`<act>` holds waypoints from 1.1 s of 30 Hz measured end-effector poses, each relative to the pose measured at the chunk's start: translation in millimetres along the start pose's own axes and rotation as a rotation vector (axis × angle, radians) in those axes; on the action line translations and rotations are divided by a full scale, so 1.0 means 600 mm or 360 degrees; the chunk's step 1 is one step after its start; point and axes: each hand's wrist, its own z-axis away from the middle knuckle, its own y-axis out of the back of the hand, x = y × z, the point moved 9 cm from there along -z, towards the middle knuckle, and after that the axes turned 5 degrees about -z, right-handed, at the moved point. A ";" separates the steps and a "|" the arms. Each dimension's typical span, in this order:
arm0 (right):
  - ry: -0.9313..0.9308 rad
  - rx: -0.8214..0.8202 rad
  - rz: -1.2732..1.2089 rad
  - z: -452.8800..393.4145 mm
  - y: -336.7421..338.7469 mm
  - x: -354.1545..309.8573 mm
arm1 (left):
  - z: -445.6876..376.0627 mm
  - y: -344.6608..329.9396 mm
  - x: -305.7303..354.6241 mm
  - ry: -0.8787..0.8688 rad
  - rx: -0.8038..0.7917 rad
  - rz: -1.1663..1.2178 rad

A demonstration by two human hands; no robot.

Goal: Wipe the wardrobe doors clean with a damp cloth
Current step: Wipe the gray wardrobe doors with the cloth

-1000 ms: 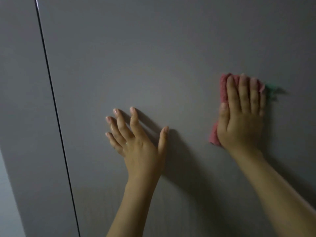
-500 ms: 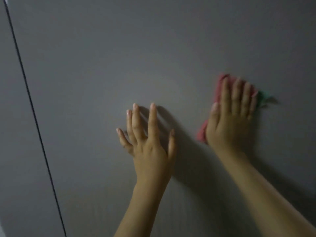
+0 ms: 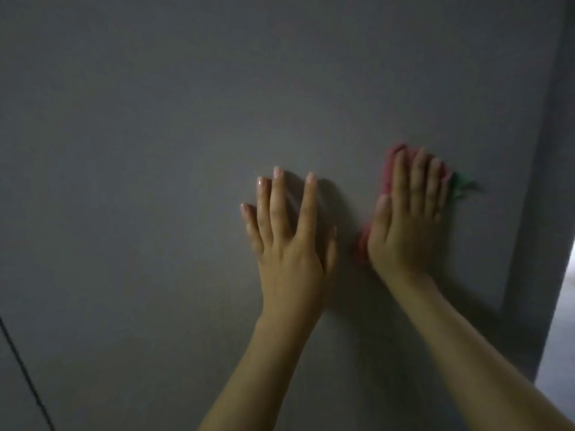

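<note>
A grey wardrobe door (image 3: 186, 135) fills the view in dim light. My right hand (image 3: 407, 219) lies flat on a pink cloth (image 3: 389, 172) with a green corner, pressing it against the door with straight fingers. Most of the cloth is hidden under the palm. My left hand (image 3: 289, 237) rests flat on the bare door just left of the cloth, fingers straight and slightly spread, holding nothing.
The door's right edge (image 3: 525, 188) runs close to the cloth, with the wardrobe's darker side panel (image 3: 547, 244) beyond it and a bright strip of room at the far right. A dark gap between doors (image 3: 25, 374) shows at the bottom left.
The view has swung right: the door gap slid to the far left and the door's right edge came into sight. My two hands now lie closer together.
</note>
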 end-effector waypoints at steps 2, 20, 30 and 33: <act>0.0388 -0.0189 -0.0010 0.045 -0.015 -0.024 | 0.002 -0.010 0.012 -0.0006 -0.0006 -0.0013; 0.0002 -0.0056 0.0021 0.036 0.020 0.174 | -0.008 -0.032 0.029 0.0091 0.0216 -0.0114; -0.0459 -0.0028 0.0020 0.114 0.015 0.185 | -0.007 -0.029 0.026 0.0092 0.0234 -0.0109; -0.0573 -0.0003 -0.0032 0.086 0.024 0.225 | -0.006 -0.029 0.024 0.0073 0.0232 -0.0117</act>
